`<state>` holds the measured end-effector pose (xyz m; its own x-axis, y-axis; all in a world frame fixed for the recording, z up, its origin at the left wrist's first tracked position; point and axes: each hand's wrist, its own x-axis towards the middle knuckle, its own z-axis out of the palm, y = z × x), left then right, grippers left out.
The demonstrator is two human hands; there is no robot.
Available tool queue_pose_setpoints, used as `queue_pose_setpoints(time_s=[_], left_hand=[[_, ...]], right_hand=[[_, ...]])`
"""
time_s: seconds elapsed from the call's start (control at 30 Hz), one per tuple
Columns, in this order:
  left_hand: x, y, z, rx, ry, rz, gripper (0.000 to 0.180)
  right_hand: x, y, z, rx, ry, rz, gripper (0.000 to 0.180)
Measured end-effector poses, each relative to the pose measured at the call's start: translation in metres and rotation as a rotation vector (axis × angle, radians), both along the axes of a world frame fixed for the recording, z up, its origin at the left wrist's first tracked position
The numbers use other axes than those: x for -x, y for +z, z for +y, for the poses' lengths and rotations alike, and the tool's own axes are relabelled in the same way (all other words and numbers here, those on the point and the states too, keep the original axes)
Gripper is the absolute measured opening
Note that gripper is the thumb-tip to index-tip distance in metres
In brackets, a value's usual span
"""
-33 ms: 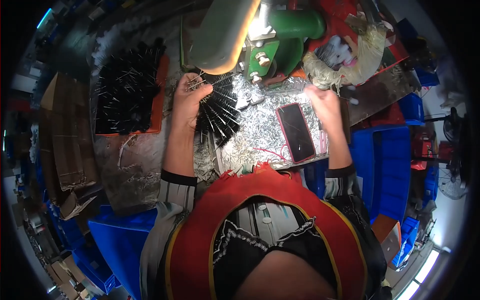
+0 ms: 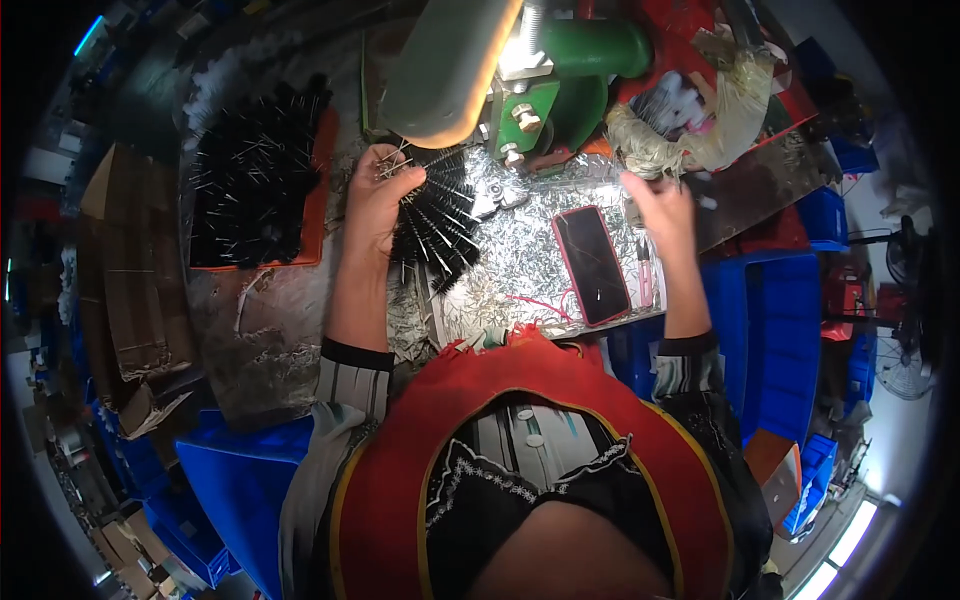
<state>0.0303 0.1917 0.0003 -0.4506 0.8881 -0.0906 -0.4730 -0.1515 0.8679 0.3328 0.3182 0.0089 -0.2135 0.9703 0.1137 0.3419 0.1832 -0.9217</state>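
Fanned bundle of black bristle brushes with wire stems [image 2: 435, 225], clamped at the stems in the left hand [image 2: 378, 200]. The right hand [image 2: 660, 208] hovers beside a red-cased phone [image 2: 592, 264] on the metal-strewn bench [image 2: 520, 270]; whether it grips anything cannot be told.

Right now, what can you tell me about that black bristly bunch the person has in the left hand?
The bunch of black brushes looks like many thin twisted-wire stems with dark bristles, fanned out like a spread deck. The bare silvery wire ends gather at the top inside the left hand, whose grip closes around them; the bristled ends splay down and to the right. It hangs over a worktop littered with shiny metal clippings, just below a green machine. Whether the lower tips touch the clippings cannot be told.
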Motion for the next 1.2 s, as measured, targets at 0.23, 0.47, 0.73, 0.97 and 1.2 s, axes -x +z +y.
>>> queue_pose_setpoints(time_s=[0.23,0.47,0.73,0.97,1.2], left_hand=[[0.004,-0.005,0.006,0.009,-0.002,0.029,0.027],[0.008,-0.005,0.000,0.034,-0.015,-0.048,0.030],[0.008,-0.005,0.010,0.033,-0.002,-0.009,0.029],[0.005,-0.003,0.010,0.020,-0.005,-0.015,0.031],[0.003,-0.011,0.011,-0.009,0.058,-0.021,0.031]], right_hand=[[0.004,0.050,0.025,-0.113,-0.020,0.437,0.023],[-0.005,0.089,0.049,0.052,0.014,0.369,0.021],[-0.005,0.148,0.063,-0.005,0.235,0.217,0.020],[0.010,0.038,0.043,-0.276,0.225,0.776,0.009],[0.006,0.109,0.047,0.090,-0.025,0.386,0.026]])
